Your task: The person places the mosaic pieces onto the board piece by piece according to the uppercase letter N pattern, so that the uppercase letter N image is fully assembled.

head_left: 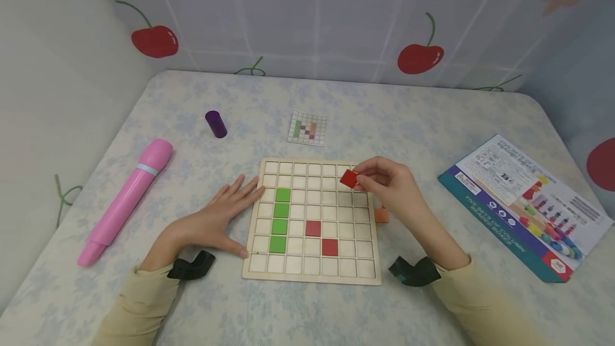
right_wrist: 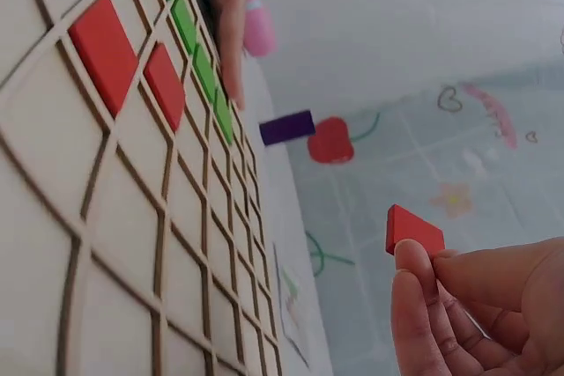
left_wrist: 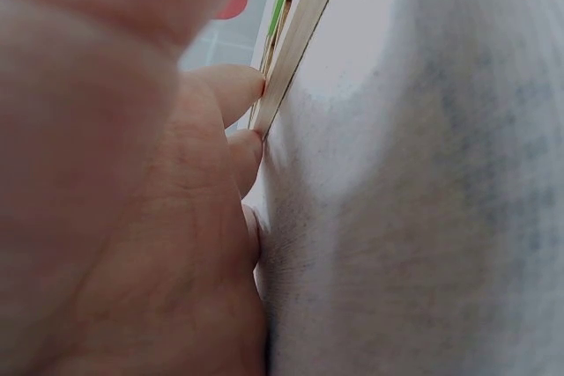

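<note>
A wooden grid board [head_left: 298,266] lies at the middle of the table. Several green square tiles [head_left: 281,211] form a column in its left part, and two red tiles [head_left: 313,228] sit in cells lower down. My left hand [head_left: 216,220] rests at the board's left edge, fingers spread and touching the rim. Above the board's upper right, my right hand [head_left: 391,183] pinches a red square tile [right_wrist: 414,231] between thumb and fingertips, clear of the cells. An orange tile [head_left: 381,215] shows beside the board's right edge, partly hidden under the right hand.
A small pattern card [head_left: 307,128] lies beyond the board, with a purple cylinder [head_left: 216,124] left of it. Along the left lies a pink stick-like object [head_left: 125,204] with a pale blue band. A printed box [head_left: 526,207] lies at the right.
</note>
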Demonstrator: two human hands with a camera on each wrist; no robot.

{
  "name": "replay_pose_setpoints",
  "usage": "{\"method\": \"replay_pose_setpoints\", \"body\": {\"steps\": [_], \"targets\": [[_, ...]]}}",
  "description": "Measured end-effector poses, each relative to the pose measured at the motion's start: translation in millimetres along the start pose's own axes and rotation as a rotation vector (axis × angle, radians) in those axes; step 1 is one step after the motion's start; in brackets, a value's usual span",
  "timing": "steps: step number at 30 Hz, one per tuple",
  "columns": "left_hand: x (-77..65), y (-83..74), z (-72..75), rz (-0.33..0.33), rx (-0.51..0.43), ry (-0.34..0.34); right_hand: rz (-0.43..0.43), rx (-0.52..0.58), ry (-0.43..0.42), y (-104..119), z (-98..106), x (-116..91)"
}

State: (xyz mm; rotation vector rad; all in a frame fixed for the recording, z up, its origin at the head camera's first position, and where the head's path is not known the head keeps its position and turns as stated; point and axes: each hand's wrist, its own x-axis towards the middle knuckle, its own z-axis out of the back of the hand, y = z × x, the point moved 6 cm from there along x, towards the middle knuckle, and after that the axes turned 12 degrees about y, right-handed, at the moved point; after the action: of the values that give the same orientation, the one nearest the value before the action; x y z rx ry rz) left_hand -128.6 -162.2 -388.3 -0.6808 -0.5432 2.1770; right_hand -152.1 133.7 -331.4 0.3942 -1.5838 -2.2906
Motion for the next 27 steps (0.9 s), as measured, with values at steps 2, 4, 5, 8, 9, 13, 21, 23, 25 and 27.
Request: {"method": "replay_pose_setpoints", "body": {"steps": [2,4,5,8,9,13,21,23,25,27], "targets": [[-0.1,-0.1,-0.1,-0.003,0.001,-0.001,-0.021,0.067,0.063,0,-17,9],[0.2,-0.4,-0.2,-0.003,0.005,-0.001,-0.047,0.105,0.119,-3,-34,16],[0.6,-0.5,-0.1,-0.004,0.005,-0.001,-0.063,0.094,0.143,-4,-41,19],[1.4,-0.3,-0.6,-0.001,0.007,0.004,-0.074,0.029,0.187,-9,-58,25],[1.5,-0.3,-0.7,0.001,0.007,0.005,-0.069,-0.007,0.192,-11,-63,26],[1.6,-0.6,-0.3,0.01,0.003,0.009,-0.033,-0.119,0.175,-13,-74,31],[0.3,-0.9,0.6,0.029,-0.02,0.013,-0.02,-0.191,0.163,-13,-85,36],[0.2,-0.8,0.6,0.032,-0.022,0.015,-0.019,-0.21,0.165,-13,-86,36],[0.4,-0.8,0.8,0.032,-0.021,0.016,-0.017,-0.23,0.164,-13,-87,35],[0.5,-0.7,0.9,0.03,-0.021,0.017,-0.018,-0.253,0.168,-13,-88,35]]}}
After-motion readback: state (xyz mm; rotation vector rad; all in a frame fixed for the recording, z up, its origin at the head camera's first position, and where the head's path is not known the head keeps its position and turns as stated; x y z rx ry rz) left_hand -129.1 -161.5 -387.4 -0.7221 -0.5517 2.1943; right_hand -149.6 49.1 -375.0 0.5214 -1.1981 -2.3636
